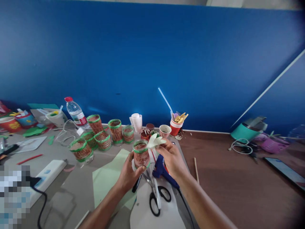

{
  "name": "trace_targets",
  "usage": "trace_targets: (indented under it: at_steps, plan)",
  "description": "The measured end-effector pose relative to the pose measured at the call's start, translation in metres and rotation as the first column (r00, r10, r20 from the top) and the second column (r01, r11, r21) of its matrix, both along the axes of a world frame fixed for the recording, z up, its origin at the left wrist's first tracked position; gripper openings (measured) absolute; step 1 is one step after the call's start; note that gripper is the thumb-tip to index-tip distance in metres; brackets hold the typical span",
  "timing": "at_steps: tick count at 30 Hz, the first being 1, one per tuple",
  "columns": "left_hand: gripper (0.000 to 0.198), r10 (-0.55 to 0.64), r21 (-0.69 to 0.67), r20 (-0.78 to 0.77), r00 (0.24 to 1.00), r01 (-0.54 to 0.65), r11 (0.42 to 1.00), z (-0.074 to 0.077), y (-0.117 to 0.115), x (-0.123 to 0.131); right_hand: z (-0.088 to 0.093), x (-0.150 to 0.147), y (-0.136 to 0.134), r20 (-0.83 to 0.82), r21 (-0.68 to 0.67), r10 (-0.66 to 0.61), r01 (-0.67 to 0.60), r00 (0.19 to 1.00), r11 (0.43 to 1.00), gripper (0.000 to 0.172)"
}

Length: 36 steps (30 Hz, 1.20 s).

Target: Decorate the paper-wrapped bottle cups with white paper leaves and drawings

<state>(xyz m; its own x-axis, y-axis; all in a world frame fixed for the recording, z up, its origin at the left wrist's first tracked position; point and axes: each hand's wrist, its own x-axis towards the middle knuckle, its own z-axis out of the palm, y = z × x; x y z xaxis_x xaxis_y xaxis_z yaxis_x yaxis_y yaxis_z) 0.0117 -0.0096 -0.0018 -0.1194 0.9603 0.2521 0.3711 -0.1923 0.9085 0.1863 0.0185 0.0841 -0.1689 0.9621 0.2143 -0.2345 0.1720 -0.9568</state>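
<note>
My left hand [130, 173] is wrapped round a small brown-painted cup [141, 156] with a green rim, holding it upright above the desk. Between the fingertips of my right hand [172, 155] is a pale green paper leaf cutout [154, 141], at the cup's right rim; whether it touches the cup I cannot tell. A blue glue gun [164, 171] lies under my right wrist. Below the cup, black-handled scissors [154, 203] rest on white paper [147, 219], with a white stick-like piece [157, 194] across them.
Several similar brown cups [115, 130] stand left of centre, near a water bottle [75, 111]. Light green paper [105, 181] and a power strip [49, 178] lie on the left. A red cup of cutlery [176, 127] stands behind; a phone [286, 171] is at right.
</note>
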Motion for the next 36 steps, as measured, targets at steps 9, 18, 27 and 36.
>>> trace_targets:
  at_steps: [9, 18, 27, 36]
  plan:
    - [0.056, -0.058, -0.006, -0.029, 0.998, 0.058, 0.998, 0.011, -0.003, 0.002, -0.002, 0.001, 0.002, 0.378, 0.170, -0.150, 0.091, 0.913, 0.981, 0.010]
    - [0.052, -0.085, 0.005, -0.049, 0.995, 0.086, 0.996, 0.016, -0.004, 0.003, -0.001, 0.004, 0.004, 0.385, 0.205, -0.111, 0.032, 0.916, 0.978, 0.009]
    - [0.050, -0.133, 0.003, -0.063, 0.989, 0.133, 0.991, 0.018, -0.005, 0.002, 0.001, 0.003, 0.002, 0.450, 0.239, -0.175, 0.071, 0.876, 0.968, 0.008]
    - [0.043, -0.176, 0.025, -0.063, 0.982, 0.178, 0.984, 0.024, -0.008, 0.004, -0.002, -0.002, 0.002, 0.437, 0.381, -0.314, 0.143, 0.843, 0.914, 0.008]
